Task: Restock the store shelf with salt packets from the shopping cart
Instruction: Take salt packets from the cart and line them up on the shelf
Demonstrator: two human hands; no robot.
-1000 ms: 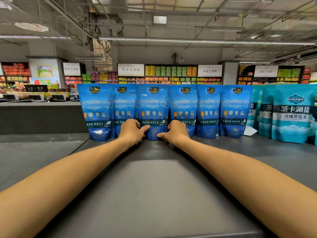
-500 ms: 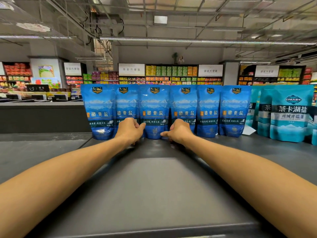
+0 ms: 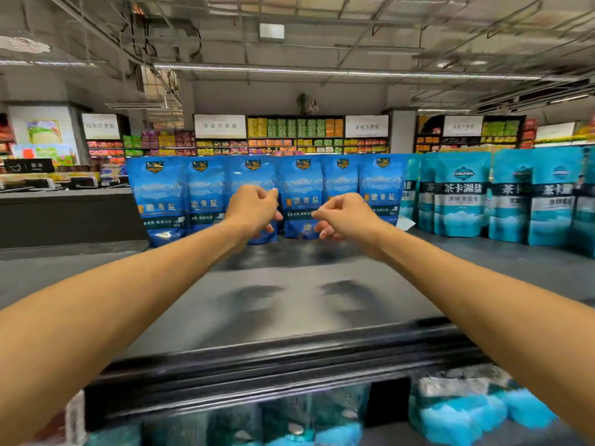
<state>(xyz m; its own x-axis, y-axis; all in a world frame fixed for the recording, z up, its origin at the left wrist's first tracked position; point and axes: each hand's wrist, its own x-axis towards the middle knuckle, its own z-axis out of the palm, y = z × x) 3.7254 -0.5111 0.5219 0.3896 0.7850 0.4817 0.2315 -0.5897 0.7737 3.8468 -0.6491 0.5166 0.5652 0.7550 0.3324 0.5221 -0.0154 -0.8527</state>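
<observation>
Left hand: our left hand hangs in front of the row with fingers loosely curled, grasping nothing; it looks just clear of the pouch behind it, though blur makes contact hard to rule out.
Right hand: our right hand mirrors it, fingers loosely bent and empty, released from any packet.
Task's thing: six glossy dark-blue stand-up salt packets stand upright side by side at the back of the flat grey top shelf, labels facing us, edges touching or overlapping, so shoppers see a tidy face.
Neighbours: teal-and-white stand-up salt pouches stand just to the right, a separate brand kept in its own block.
Lower shelf: blurred teal packets lie beneath the dark shelf lip.
Cart: we cannot see the shopping cart.
Step in hand: we judge the blue row placed and straightened, our hands between packets.
Next: likely fetching more from the cart; the front of the shelf has room.
Risk: the pouches lean on each other, so a knock could topple several.
</observation>
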